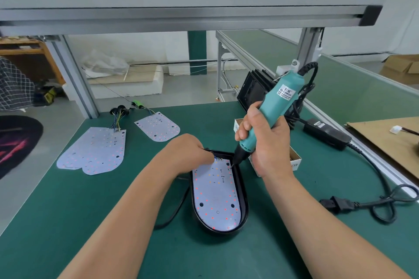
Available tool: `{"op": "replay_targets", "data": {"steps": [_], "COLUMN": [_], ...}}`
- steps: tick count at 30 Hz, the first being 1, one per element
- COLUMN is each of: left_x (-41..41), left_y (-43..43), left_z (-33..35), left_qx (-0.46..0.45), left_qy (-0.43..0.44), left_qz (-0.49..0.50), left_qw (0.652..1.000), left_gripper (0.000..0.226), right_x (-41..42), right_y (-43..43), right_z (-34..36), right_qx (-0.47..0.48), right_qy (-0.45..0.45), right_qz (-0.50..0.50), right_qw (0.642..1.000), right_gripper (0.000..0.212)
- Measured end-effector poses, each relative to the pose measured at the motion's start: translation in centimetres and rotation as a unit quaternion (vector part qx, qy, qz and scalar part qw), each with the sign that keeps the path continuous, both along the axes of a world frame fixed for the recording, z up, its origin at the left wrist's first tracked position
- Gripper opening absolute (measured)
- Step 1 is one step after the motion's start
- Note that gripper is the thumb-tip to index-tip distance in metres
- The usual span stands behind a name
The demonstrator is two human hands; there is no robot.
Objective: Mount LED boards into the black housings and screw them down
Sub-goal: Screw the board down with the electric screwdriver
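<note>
The right hand (pixel 260 140) is wrapping the screwdriver (pixel 272 111), bit pressing just beside the left hand (pixel 188 154), fingers curled, hold unclear, on the LED board (pixel 215 195) in the black housing (pixel 244 197), and a tilting bit could skid off.

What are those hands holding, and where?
The right hand grips the teal screwdriver around its lower body. The left hand touches the wired end of the LED board; grip unclear.

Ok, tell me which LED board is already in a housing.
The LED board under the screwdriver, seated in the black housing; the other boards lie bare farther left.
</note>
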State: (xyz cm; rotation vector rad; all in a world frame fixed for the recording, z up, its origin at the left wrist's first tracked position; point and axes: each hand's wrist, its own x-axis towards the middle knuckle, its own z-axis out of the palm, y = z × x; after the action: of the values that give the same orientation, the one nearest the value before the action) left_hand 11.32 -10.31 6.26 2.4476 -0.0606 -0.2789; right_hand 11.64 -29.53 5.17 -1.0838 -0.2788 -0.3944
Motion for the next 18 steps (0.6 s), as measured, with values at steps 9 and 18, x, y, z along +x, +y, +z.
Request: {"op": "replay_targets", "data": {"steps": [9, 18], "left_x": [0.34, 0.33], "left_y": [-0.07, -0.12], "left_z": [-0.99, -0.86], "left_qx": [-0.013, -0.020], "left_qy": [-0.004, 0.006], "left_qz": [-0.004, -0.001], "left_qw": [1.000, 1.000], "left_gripper": [0.058, 0.048], "right_x": [-0.13, -0.28], "right_y": [0.28, 0.66], "right_z": [0.05, -0.05], "right_qx": [-0.023, -0.030], "right_qy": [-0.011, -0.022], "right_qz": [-0.001, -0.024], "right_qw": [1.000, 0.999], "right_gripper": [0.008, 0.009]}}
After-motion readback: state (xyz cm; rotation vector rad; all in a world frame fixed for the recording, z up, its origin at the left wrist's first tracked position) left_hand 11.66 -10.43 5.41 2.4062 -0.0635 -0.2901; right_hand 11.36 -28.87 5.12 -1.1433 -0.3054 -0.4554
